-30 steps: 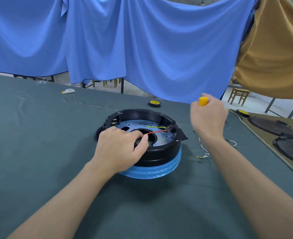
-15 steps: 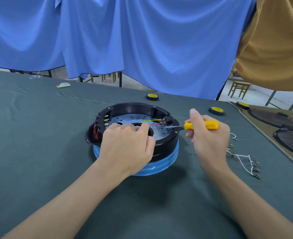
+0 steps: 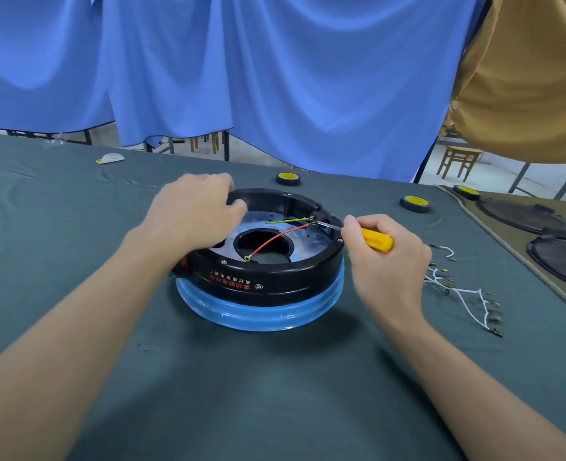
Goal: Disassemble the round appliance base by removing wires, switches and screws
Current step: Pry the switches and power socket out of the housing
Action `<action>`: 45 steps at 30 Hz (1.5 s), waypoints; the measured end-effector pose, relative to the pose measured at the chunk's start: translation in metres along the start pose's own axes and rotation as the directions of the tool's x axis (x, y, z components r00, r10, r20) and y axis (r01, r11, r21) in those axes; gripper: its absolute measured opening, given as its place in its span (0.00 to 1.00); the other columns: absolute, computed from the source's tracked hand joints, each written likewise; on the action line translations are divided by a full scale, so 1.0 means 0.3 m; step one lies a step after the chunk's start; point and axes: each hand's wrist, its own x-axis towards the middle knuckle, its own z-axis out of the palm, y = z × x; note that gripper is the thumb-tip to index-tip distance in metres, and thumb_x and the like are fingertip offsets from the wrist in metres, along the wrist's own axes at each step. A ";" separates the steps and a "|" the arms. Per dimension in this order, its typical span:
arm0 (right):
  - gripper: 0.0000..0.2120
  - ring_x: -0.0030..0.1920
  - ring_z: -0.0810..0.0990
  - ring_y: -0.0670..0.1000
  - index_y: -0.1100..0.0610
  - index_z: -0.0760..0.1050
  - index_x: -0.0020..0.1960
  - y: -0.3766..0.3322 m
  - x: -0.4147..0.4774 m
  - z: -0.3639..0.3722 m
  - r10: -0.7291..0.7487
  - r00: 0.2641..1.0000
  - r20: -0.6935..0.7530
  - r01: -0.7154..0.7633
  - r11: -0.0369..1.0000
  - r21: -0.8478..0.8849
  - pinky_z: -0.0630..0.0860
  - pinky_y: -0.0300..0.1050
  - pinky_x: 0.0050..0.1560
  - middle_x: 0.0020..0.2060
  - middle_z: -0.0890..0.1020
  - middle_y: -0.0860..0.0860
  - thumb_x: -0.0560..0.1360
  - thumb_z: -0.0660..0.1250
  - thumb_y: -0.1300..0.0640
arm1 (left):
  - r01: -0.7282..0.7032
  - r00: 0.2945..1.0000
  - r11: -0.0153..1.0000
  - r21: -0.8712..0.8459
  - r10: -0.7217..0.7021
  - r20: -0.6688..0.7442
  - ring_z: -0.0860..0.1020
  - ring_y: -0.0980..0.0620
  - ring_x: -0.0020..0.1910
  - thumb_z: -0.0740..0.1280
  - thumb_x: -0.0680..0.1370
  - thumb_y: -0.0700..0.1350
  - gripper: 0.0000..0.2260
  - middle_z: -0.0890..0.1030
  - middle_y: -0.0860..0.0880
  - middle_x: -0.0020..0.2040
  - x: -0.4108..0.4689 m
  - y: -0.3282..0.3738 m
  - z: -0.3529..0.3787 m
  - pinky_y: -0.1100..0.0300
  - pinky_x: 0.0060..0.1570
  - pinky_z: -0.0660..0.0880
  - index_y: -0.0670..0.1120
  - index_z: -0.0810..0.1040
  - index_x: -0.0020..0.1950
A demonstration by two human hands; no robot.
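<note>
Item: round base (image 3: 275,284), steadied; my left hand (image 3: 195,211) curls over its far-left rim, likely against turning; my right hand (image 3: 384,261) wraps the screwdriver (image 3: 376,240), tip at its right-rim terminal (image 3: 314,218).

A round black appliance base (image 3: 275,281), its lower band wrapped in blue film, sits flat on the table (image 3: 275,377); a red wire (image 3: 275,240) trails loose across its central hole, a yellow-green wire (image 3: 288,221) beside it.

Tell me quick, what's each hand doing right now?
Left hand: grips the far left rim of the round base.
Right hand: grips the yellow screwdriver, its tip at the base's right edge.
</note>
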 end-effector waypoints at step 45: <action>0.12 0.33 0.74 0.50 0.61 0.79 0.33 0.048 0.005 0.020 -0.287 0.957 -0.052 0.282 0.956 -0.079 0.66 0.33 0.35 0.28 0.79 0.52 0.75 0.68 0.60 | 0.222 0.973 0.829 -0.513 -0.158 0.166 0.74 0.50 0.37 0.71 0.74 0.44 0.08 0.76 0.49 0.37 0.021 -0.089 0.104 0.57 0.34 0.65 0.56 0.80 0.50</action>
